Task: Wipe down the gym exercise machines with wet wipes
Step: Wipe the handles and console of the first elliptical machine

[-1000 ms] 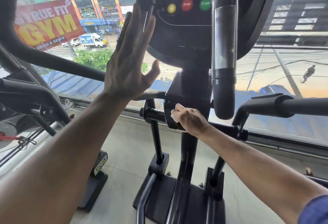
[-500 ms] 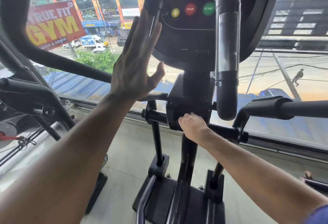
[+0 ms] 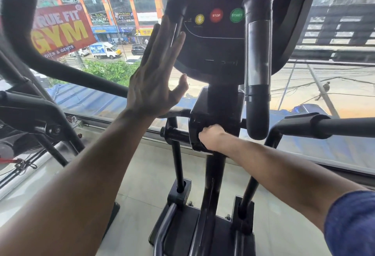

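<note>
Black moulded plastic makes up the pivot housing [image 3: 205,117] on the elliptical's centre post [image 3: 211,184], and that is the surface under the wipe: stiff, smooth, fixed to a heavy frame that should not shift under pressure, so it can likely be rubbed hard. The wet wipe itself is not visible in this view; it is probably balled inside the right hand [image 3: 211,137], whose fingers are curled into a fist against the housing's lower front edge, though what they grip cannot be confirmed. A wipe is limp, damp and light, best bunched in the palm and pressed flat by the knuckles and fingertips. The housing sits directly ahead of and above those curled fingers, with the cross axle [image 3: 175,135] just to their left. The left hand [image 3: 156,79] is raised with fingers straight and spread, holding nothing, its fingertips near the console's [image 3: 217,38] lower left edge; contact is unclear. The upright handlebar [image 3: 257,69] hangs just right of the fist.
</note>
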`<state>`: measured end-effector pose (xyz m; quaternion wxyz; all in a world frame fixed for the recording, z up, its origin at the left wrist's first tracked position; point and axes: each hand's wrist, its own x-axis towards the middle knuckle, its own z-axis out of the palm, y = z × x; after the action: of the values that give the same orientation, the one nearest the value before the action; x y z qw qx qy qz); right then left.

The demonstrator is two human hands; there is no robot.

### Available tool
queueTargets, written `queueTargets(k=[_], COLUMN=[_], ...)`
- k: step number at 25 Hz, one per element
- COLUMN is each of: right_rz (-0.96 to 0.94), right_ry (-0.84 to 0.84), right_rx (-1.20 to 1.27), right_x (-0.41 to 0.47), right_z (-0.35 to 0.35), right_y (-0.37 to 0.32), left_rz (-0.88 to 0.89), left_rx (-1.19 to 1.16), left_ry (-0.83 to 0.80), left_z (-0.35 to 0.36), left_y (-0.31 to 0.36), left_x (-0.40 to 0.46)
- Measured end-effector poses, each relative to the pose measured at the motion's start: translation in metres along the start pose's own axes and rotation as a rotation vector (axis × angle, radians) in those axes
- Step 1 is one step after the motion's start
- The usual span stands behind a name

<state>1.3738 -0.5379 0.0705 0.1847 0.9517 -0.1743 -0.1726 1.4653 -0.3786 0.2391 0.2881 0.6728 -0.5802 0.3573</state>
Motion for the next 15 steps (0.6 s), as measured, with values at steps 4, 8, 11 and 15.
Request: queueTargets(k=[4, 8, 11, 15], right_rz=[0.076, 0.063, -0.003, -0.041], right_ry=[0.196, 0.151, -0.040, -0.066], right_rx=[0.249, -0.057, -0.184, 0.162], right_x=[-0.008, -0.009, -0.006, -0.022], right_z=[0.006, 0.009, 0.003, -0.016], right_y=[-0.003, -0.004, -0.012, -0.012], left_rz=[0.014, 0.006, -0.003, -0.010], left_rx=[0.018, 0.031, 0.041, 0.032], left_ry=[-0.002, 0.014, -0.003, -0.026], left_z=[-0.002, -0.003, -0.002, -0.003], left_y=[0.001, 0.003, 0.004, 0.003], left_x=[-0.001, -0.001, -0.001, -0.002])
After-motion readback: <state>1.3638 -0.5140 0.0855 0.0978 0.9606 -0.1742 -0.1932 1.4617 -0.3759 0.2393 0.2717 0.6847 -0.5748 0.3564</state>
